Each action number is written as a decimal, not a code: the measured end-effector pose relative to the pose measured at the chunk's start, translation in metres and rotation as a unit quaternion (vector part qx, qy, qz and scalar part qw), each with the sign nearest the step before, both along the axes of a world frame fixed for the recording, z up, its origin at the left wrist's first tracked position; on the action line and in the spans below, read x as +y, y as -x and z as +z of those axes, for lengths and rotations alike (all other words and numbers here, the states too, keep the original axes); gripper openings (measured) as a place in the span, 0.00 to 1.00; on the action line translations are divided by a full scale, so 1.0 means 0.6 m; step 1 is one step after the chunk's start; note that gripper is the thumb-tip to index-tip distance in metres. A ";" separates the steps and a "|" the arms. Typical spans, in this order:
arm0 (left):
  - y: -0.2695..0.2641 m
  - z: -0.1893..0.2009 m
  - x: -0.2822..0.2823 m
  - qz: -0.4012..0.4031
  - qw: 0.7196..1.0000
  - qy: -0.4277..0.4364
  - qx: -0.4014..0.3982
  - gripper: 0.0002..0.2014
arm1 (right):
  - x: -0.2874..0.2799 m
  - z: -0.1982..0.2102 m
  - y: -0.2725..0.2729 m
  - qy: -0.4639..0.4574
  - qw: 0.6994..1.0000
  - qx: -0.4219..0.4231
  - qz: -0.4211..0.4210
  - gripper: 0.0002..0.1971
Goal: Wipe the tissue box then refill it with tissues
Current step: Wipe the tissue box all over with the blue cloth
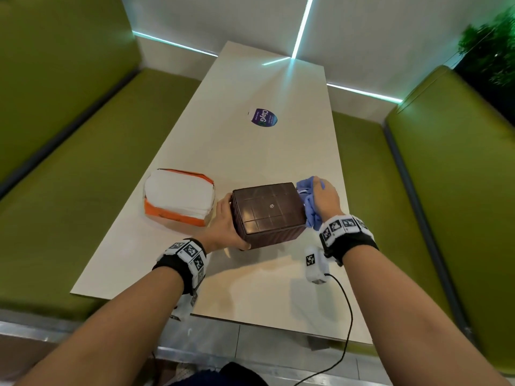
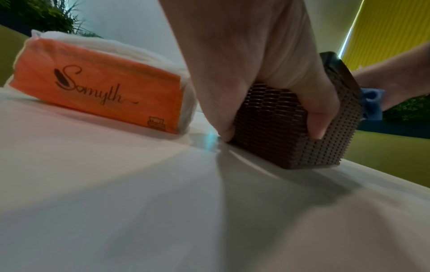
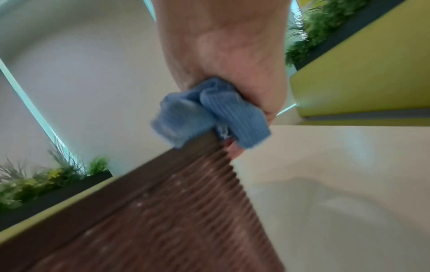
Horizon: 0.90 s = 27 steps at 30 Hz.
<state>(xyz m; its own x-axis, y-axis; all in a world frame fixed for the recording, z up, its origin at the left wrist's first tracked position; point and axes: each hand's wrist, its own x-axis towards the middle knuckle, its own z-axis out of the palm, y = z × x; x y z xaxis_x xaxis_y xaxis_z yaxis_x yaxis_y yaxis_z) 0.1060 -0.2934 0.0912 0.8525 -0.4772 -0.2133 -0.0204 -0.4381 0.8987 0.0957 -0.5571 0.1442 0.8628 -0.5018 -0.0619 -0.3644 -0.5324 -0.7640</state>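
Note:
A brown woven tissue box [image 1: 269, 213] [image 2: 288, 128] [image 3: 177, 211] stands on the cream table [image 1: 250, 151], its gridded flat face turned up. My left hand [image 1: 227, 221] [image 2: 267, 103] grips its left side, thumb on the near wall and fingers on the far side. My right hand [image 1: 324, 197] [image 3: 232, 82] holds a bunched blue cloth [image 1: 309, 201] [image 3: 209, 116] [image 2: 372, 103] against the box's right side. An orange pack of white tissues [image 1: 178, 197] [image 2: 97, 86] lies on the table just left of the box.
A round purple sticker [image 1: 264, 117] sits further up the table. Green bench seats [image 1: 83, 162] run along both long sides. A white device with a black cable [image 1: 315, 264] hangs below my right wrist. Plants [image 1: 490, 43] stand at the far right.

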 end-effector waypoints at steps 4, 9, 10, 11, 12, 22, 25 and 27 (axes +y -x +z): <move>-0.024 0.007 0.008 -0.023 1.000 0.000 -0.019 0.70 | -0.022 -0.024 0.046 0.113 0.993 -0.025 0.040 0.21; -0.046 0.000 0.011 -0.036 0.999 -0.017 -0.028 0.70 | -0.022 -0.081 0.094 0.205 0.967 0.080 0.130 0.24; -0.047 -0.001 0.011 -0.039 0.999 -0.022 -0.022 0.72 | -0.022 -0.097 0.099 0.203 0.965 0.099 0.134 0.25; -0.048 0.000 0.011 -0.044 0.999 -0.021 -0.016 0.72 | -0.019 -0.109 0.104 0.205 0.962 0.118 0.138 0.26; -0.049 0.000 0.012 -0.047 0.999 -0.017 -0.009 0.72 | -0.016 -0.119 0.107 0.220 0.956 0.132 0.139 0.27; -0.060 0.016 0.011 -0.086 0.996 -0.020 0.011 0.73 | 0.003 0.022 0.080 0.121 0.990 0.043 0.062 0.33; -0.062 0.021 0.011 -0.092 0.995 -0.008 0.028 0.74 | 0.030 0.065 0.057 0.185 0.937 0.106 0.275 0.61; -0.063 0.021 0.012 -0.096 0.995 -0.003 0.033 0.74 | 0.053 0.069 0.039 0.277 0.876 0.176 0.353 0.71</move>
<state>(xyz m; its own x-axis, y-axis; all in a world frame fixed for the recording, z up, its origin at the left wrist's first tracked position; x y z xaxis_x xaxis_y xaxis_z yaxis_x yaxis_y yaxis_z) 0.1440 -0.2864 0.1040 0.7297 -0.6283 -0.2698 -0.0446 -0.4375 0.8981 0.0721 -0.5250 0.1854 0.9466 0.1119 -0.3024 0.0437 -0.9737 -0.2237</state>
